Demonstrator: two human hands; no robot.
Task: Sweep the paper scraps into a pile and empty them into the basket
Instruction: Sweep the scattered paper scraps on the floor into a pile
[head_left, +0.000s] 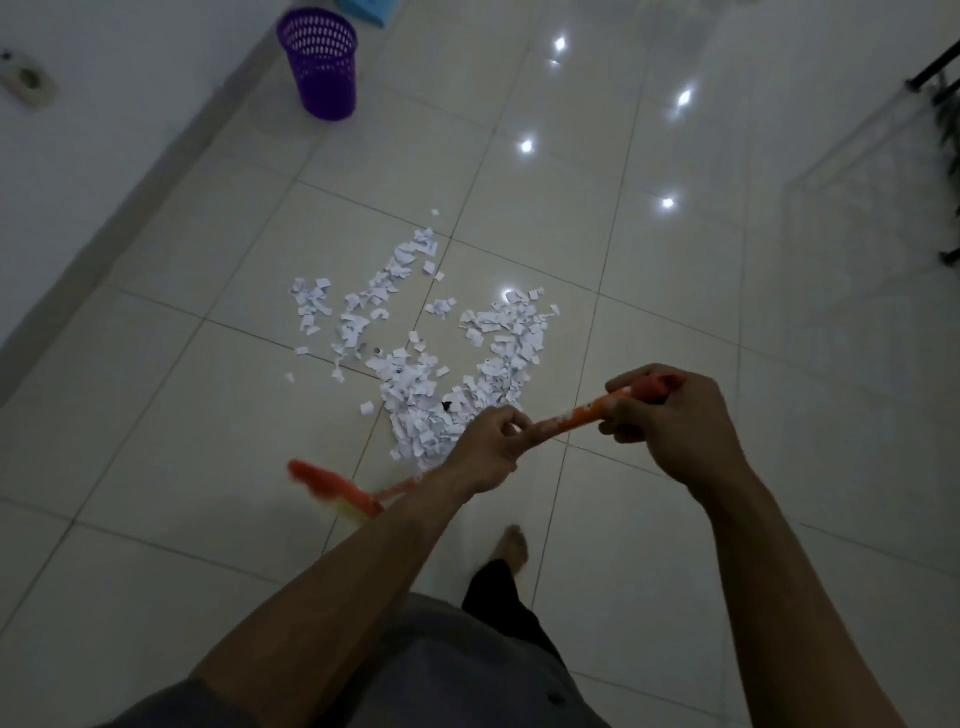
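Note:
White paper scraps (415, 364) lie spread over the tiled floor, thickest in a heap just beyond my hands. I hold an orange broom (571, 415) with both hands. My left hand (488, 452) grips the handle lower down, my right hand (670, 421) grips its top end. The broom head (332, 488) is blurred, low at the left of the heap. A purple mesh basket (322, 62) stands upright far off at the upper left, near the wall.
A white wall (78, 156) runs along the left. A blue object (363, 10) sits behind the basket. A dark stand (940, 156) is at the right edge. My bare foot (511, 551) is below the heap. Open tiles lie to the right.

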